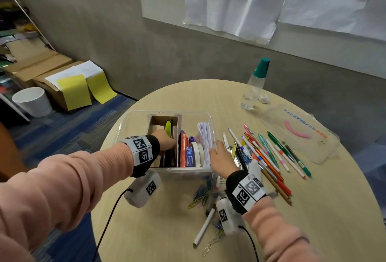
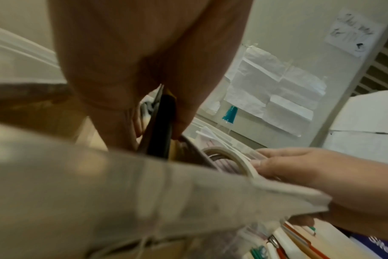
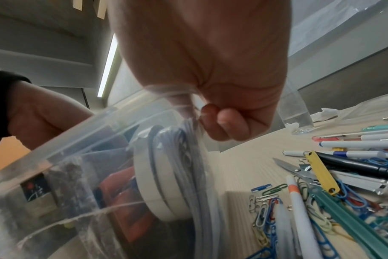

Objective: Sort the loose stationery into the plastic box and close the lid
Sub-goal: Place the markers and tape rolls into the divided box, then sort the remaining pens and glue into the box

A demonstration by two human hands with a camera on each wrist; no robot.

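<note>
The clear plastic box [image 1: 129,121] stands open mid-table, with a cardboard divider, tape rolls [image 1: 197,153] and a paper stack [image 1: 205,142] inside. My left hand [image 1: 165,139] reaches into the cardboard compartment. In the left wrist view its fingers [image 2: 131,126] pinch an upright black and yellow item [image 2: 159,145]. My right hand [image 1: 217,154] grips the box's right rim, its fingers [image 3: 224,122] curled over the wall [image 3: 78,140]. Loose pens [image 1: 271,153], scissors [image 1: 226,142] and paper clips [image 1: 200,197] lie right of and in front of the box. The clear lid [image 1: 300,134] lies upside down at the right.
A clear bottle with a teal cap [image 1: 255,86] stands at the table's far side beside a crumpled tissue. A white marker [image 1: 203,228] lies near the front. The round table's edge [image 1: 108,136] runs close to the box's left side. Cardboard boxes and a white bin [image 1: 33,100] sit on the floor.
</note>
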